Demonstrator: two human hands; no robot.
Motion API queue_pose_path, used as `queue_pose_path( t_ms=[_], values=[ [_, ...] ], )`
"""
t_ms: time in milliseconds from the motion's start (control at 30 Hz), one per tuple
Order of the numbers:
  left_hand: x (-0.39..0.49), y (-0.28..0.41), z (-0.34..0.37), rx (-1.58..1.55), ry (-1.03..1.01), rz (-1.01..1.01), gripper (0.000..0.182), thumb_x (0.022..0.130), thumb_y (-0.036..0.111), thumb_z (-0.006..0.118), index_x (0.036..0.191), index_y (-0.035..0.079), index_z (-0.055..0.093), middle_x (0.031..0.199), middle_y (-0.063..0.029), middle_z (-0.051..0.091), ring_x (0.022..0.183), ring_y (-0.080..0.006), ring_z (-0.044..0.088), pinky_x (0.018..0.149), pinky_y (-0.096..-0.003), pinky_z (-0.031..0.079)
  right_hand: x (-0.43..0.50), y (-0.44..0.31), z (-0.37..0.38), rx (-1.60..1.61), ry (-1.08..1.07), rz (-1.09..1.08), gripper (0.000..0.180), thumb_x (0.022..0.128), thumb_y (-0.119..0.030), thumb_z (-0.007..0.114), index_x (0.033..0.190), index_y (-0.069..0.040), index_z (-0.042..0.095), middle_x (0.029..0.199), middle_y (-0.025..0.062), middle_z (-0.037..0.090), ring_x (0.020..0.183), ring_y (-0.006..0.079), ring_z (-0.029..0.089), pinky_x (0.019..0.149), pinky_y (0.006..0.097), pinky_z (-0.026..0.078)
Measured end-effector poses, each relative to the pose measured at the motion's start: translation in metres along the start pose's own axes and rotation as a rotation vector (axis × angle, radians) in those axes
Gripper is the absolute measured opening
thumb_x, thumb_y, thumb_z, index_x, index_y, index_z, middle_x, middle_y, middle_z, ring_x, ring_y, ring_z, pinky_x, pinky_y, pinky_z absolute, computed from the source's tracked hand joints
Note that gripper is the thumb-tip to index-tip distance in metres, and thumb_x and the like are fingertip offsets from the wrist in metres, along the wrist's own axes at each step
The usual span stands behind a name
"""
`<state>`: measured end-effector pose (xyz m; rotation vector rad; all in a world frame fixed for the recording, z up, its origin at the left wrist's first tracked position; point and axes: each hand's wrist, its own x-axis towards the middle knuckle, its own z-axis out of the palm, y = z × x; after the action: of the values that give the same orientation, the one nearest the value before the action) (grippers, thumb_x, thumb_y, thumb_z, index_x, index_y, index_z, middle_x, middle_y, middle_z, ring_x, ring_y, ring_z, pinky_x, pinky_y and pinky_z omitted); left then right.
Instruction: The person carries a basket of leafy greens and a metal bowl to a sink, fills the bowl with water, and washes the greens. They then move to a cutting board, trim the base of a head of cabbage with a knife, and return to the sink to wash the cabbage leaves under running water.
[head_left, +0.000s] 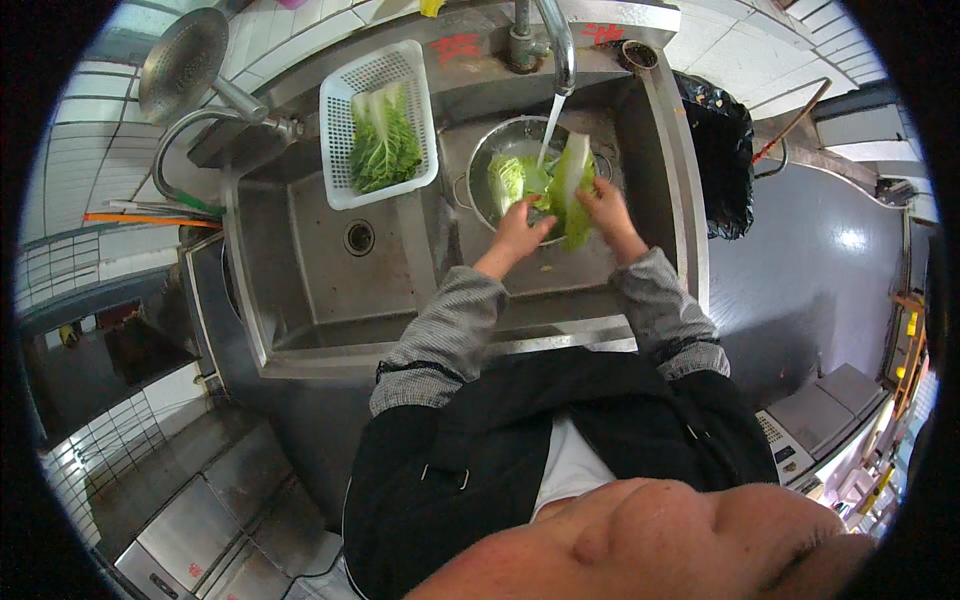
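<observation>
My right hand (606, 212) grips a napa cabbage leaf (574, 187), which stands over the right side of a metal pot (480, 154) in the right sink basin. My left hand (523, 229) is at the pot's near left edge, fingers apart, with no leaf plainly held in it. More cabbage (508, 180) lies in the water inside the pot. A stream runs into it from the faucet (561, 52). At the back left, a white plastic basket (328, 150) holds several cabbage leaves (386, 142), laid lengthwise.
The basket sits over the left basin (352, 281), behind its drain (359, 237). A perforated metal ladle (184, 64) and a second curved pipe (169, 142) are at the left. A small round container (639, 55) stands on the back right corner. A black-bagged bin (716, 157) adjoins the sink's right side.
</observation>
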<state>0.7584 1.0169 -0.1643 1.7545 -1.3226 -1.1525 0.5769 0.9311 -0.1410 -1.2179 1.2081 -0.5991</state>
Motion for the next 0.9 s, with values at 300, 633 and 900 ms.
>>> queue_pose_path(
  t_ms=[300, 633, 900],
  values=[
    [-0.065, 0.016, -0.03, -0.799, 0.175, -0.196, 0.036, 0.091, 0.026, 0.055, 0.117, 0.0, 0.052, 0.108, -0.0077, 0.058, 0.097, -0.0171, 0.054, 0.083, -0.0312, 0.043, -0.067, -0.062, 0.051, 0.349, -0.469, 0.113, 0.032, 0.091, -0.016, 0.05, 0.12, -0.003, 0.052, 0.107, 0.0078, 0.06, 0.094, 0.0158, 0.057, 0.076, 0.0303, 0.05],
    [-0.063, 0.141, -0.224, -0.409, 0.413, 0.1, 0.034, 0.086, 0.008, 0.058, 0.118, -0.002, 0.051, 0.108, -0.008, 0.059, 0.094, -0.0147, 0.055, 0.081, -0.0286, 0.045, -0.051, -0.033, 0.023, 0.171, -0.392, 0.124, 0.028, 0.093, -0.019, 0.048, 0.117, -0.005, 0.054, 0.103, 0.0059, 0.061, 0.088, 0.0132, 0.058, 0.073, 0.0279, 0.049],
    [0.028, 0.101, -0.307, -0.023, 0.38, -0.032, 0.048, 0.084, 0.019, 0.061, 0.124, -0.002, 0.046, 0.105, -0.0105, 0.061, 0.092, -0.0173, 0.057, 0.081, -0.0301, 0.043, -0.047, 0.029, 0.013, 0.077, -0.321, 0.239, 0.025, 0.091, -0.017, 0.049, 0.112, -0.004, 0.057, 0.096, 0.0046, 0.063, 0.083, 0.0107, 0.058, 0.068, 0.0259, 0.048]
  ],
)
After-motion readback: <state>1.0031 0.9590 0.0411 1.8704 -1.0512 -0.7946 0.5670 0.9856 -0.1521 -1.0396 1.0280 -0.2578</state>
